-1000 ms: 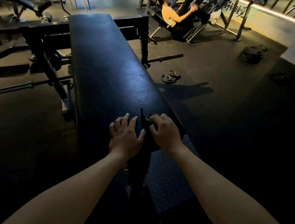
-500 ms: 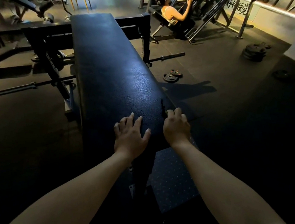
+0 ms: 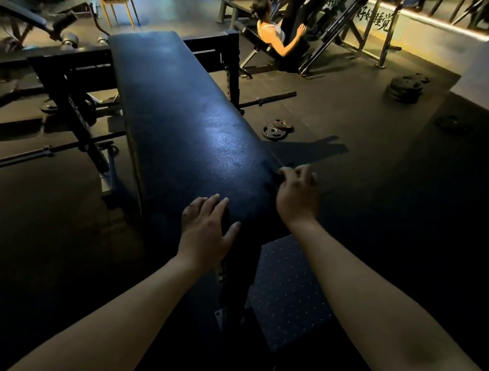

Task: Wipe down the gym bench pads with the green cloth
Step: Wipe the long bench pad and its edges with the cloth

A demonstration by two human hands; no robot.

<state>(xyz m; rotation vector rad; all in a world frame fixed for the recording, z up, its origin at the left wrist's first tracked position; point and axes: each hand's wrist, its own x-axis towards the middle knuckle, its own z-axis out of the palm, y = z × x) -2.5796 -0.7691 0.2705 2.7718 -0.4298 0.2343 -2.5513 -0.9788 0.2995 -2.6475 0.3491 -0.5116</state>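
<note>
Black, faintly shiny vinyl covered the long bench pad [image 3: 183,122], which ran away from the viewer. The left hand [image 3: 205,231] lay flat on its near end, fingers straight and spread. The right hand [image 3: 298,192] sat at the pad's right edge, fingers curled over a dark cloth [image 3: 273,176], barely visible in the dim light. Weight plates [image 3: 276,129] lay on the floor beyond. No containers showed.
</note>
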